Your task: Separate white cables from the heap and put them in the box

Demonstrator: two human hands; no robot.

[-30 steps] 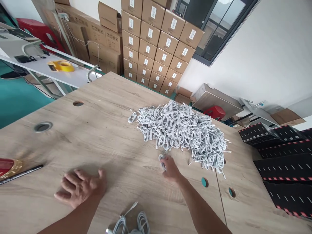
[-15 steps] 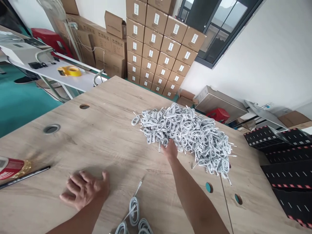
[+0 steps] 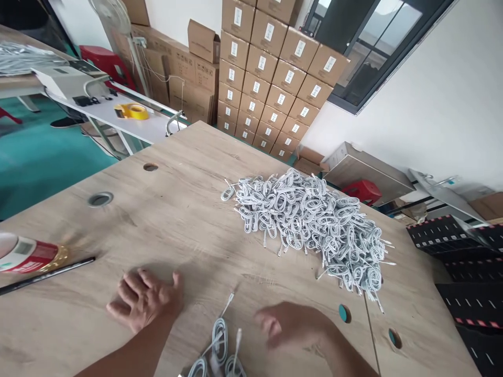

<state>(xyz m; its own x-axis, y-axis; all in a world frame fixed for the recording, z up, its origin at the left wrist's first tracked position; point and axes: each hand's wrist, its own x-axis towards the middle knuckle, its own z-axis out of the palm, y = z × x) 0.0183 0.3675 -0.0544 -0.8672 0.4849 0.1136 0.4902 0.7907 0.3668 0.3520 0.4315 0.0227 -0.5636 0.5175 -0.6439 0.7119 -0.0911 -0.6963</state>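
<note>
Most of the work lies ahead, I judge: the big heap of coiled grey cables [image 3: 310, 222] on the wooden table [image 3: 173, 209] is large, while the small group of coiled cables [image 3: 218, 348] at the near edge, between my arms, holds only a few; my right hand [image 3: 293, 325] hovers just beside that small group, blurred, fingers loosely curled and holding nothing that I can see; my left hand [image 3: 145, 298] lies flat on the wood, fingers spread, empty. Off to my left lie a red-and-gold can [image 3: 29, 255] and a thin black rod [image 3: 47, 275], well clear of the cables; black trays [image 3: 467, 251] sit at the right; stacked cartons [image 3: 275, 73] stand behind; nothing blocks my reach to the heap.
</note>
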